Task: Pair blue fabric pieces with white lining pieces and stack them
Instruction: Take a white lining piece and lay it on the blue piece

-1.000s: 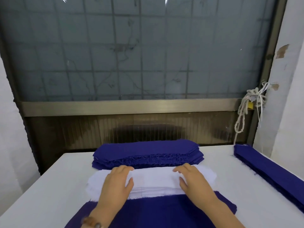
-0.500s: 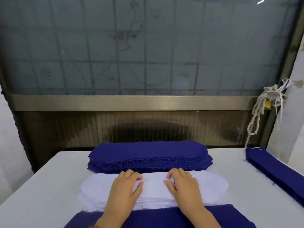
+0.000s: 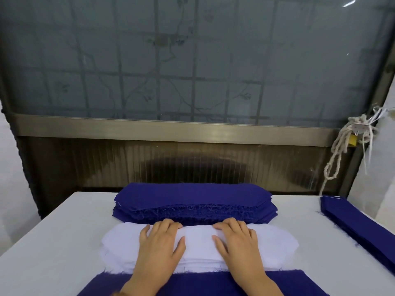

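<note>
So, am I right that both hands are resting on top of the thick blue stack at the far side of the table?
Not quite. The head view shows the left hand and the right hand resting on the white lining pile, not on the blue one. The thick blue stack does sit at the far side of the table, just beyond that white pile.

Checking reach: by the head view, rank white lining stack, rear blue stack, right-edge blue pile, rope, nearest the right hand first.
1. white lining stack, under right hand
2. rear blue stack, just behind
3. right-edge blue pile, far right
4. rope, on window frame
</note>
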A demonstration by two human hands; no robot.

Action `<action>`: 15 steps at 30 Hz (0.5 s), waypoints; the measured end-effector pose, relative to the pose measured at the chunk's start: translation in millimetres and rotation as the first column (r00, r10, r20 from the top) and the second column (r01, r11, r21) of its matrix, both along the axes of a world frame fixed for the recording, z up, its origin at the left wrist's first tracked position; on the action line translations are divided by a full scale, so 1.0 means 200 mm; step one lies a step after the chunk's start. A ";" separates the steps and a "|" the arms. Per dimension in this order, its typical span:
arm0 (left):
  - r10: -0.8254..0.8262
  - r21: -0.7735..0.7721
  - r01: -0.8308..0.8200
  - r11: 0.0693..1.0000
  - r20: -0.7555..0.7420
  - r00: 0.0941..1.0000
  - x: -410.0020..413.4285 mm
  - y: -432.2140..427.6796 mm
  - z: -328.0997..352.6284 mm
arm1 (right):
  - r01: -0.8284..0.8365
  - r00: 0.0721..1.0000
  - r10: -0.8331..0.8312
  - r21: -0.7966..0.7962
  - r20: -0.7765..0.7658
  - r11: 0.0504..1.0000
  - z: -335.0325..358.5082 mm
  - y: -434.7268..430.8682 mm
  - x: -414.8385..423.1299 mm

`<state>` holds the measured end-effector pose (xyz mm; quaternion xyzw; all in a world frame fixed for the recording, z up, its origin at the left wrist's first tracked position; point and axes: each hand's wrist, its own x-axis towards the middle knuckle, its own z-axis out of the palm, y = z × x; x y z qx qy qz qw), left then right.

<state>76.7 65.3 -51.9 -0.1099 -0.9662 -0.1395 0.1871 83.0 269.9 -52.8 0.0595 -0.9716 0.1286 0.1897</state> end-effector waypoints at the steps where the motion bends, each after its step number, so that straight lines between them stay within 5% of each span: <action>1: 0.002 0.010 -0.002 1.000 -0.009 1.000 0.00 0.00 0.00 | 0.005 1.000 -0.005 0.003 0.006 1.000 0.00 0.00 0.00; 15: -0.040 0.075 0.046 0.996 -0.076 0.996 0.01 -0.02 0.08 | -0.008 1.000 0.008 0.011 -0.004 1.000 0.03 -0.02 0.02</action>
